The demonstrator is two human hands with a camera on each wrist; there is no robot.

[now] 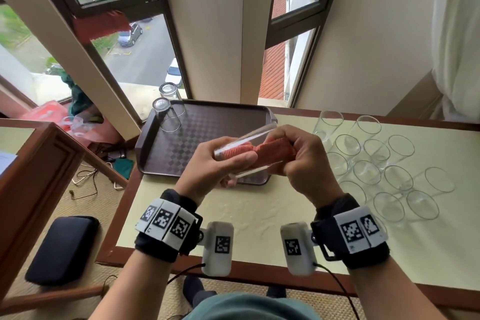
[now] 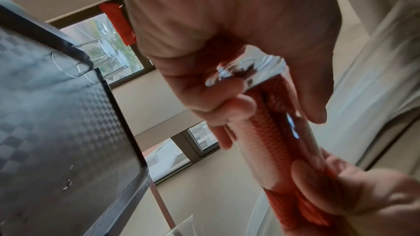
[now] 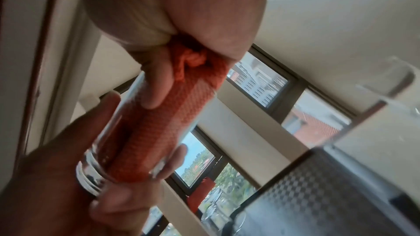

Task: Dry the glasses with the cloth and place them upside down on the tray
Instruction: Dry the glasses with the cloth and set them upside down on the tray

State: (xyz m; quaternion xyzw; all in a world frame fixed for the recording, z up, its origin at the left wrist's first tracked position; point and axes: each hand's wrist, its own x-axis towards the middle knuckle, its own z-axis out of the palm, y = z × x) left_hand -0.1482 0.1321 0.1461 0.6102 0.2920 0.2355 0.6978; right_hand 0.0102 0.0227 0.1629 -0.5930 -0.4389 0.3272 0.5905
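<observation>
My left hand point(image 1: 223, 163) grips a clear glass point(image 1: 244, 138) by its thick base, holding it on its side above the near edge of the brown tray point(image 1: 207, 122). An orange cloth point(image 1: 270, 149) is stuffed into the glass, and my right hand point(image 1: 298, 158) grips the cloth bunched at the glass mouth. In the left wrist view the cloth point(image 2: 272, 132) fills the glass point(image 2: 304, 128). The right wrist view shows the same cloth point(image 3: 163, 123) inside the glass point(image 3: 90, 179). Two glasses point(image 1: 166, 114) stand upside down at the tray's far left corner.
Several clear glasses point(image 1: 376, 163) stand upright on the cream table point(image 1: 233, 215) to the right of the tray. A window point(image 1: 145, 60) lies beyond the tray. A dark cushioned stool point(image 1: 62, 249) stands on the floor at left.
</observation>
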